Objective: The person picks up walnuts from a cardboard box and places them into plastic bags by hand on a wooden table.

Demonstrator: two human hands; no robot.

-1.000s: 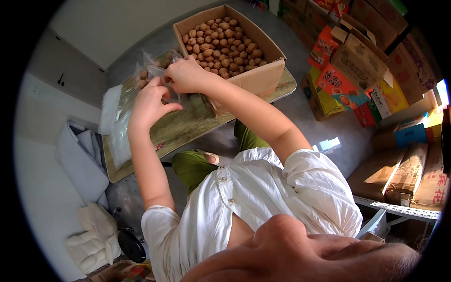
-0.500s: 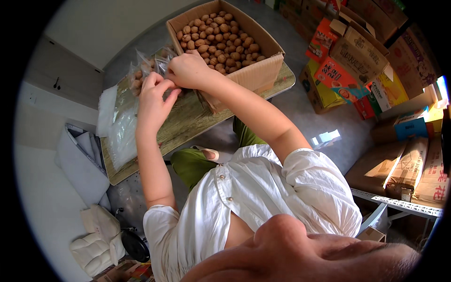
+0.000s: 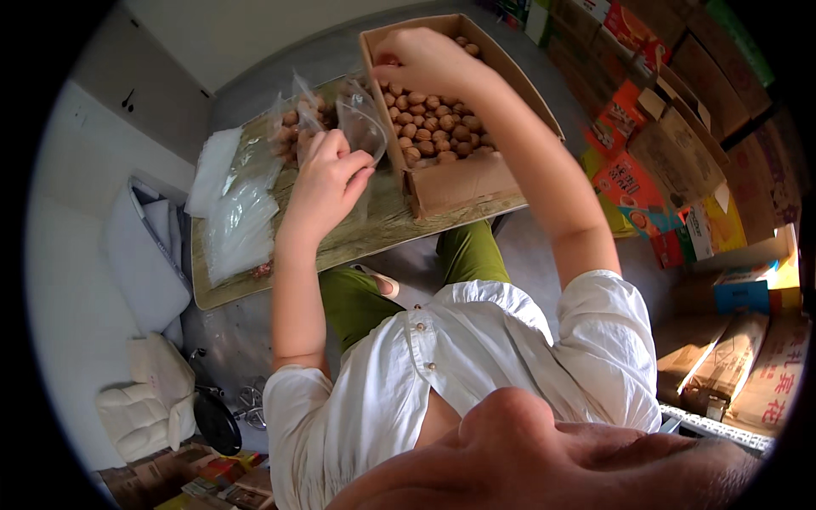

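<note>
My left hand [image 3: 327, 183] pinches the edge of a clear plastic bag [image 3: 364, 127], which stands with its mouth spread beside the carton. Over the far left part of an open cardboard box [image 3: 463, 183] reaches my right hand [image 3: 429, 61], its fingers curled down. Whatever those fingers hold is hidden. Loose walnuts [image 3: 438, 127] cover the inside of that box. Left of the held bag, clear bags with walnuts [image 3: 297, 127] in them stand close together.
Flat clear plastic bags [image 3: 238, 234] and a white stack of bags [image 3: 212, 174] lie on the left of the wood-grain table [image 3: 340, 242]. Printed cartons [image 3: 680, 161] are piled on the right. A folded grey cushion-like thing [image 3: 144, 255] leans at the left wall.
My right hand has left the bags and moved right, over the walnuts in the box. My left hand stays at the bags, now on a spread one. The whole view has shifted.
</note>
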